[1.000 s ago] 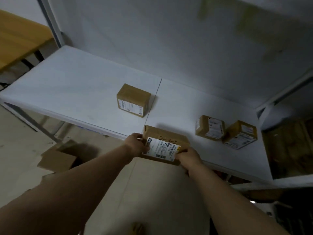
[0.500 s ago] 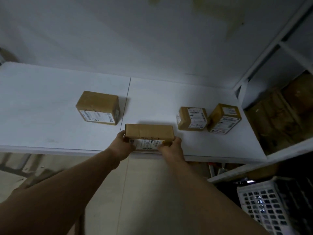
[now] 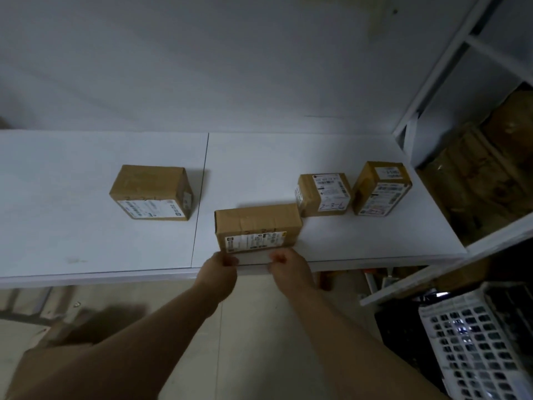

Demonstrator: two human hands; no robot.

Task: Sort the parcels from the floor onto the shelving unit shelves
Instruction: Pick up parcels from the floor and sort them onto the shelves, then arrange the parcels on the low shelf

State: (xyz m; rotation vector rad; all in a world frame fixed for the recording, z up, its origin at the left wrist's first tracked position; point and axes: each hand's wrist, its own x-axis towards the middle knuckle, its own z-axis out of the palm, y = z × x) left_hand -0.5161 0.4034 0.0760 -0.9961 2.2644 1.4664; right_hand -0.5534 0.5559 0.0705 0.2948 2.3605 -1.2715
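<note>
The long cardboard parcel [image 3: 258, 226] lies flat on the white shelf [image 3: 86, 241], label facing the person, its front face just behind the shelf's front edge and just right of the seam [image 3: 202, 197] between the two shelf boards. Both hands sit at that edge, directly in front of the parcel: the left hand [image 3: 220, 274] and the right hand [image 3: 290, 271] have their fingers loosely curled and grip nothing. Blur hides whether the fingertips brush the label. The placing step looks all but done, and what remains is seating the parcel safely. It sits close to the lip, so a flat push with both palms on the front face, even on each side, would slide it straight back without turning it. Its far right corner is just beside the small labelled parcel [image 3: 323, 194], perhaps touching, so the push should be short or angled slightly left to avoid shoving that box into the tilted parcel [image 3: 382, 187] beyond. The squarish parcel [image 3: 151, 192] on the left board stands well apart and poses no obstacle.
</note>
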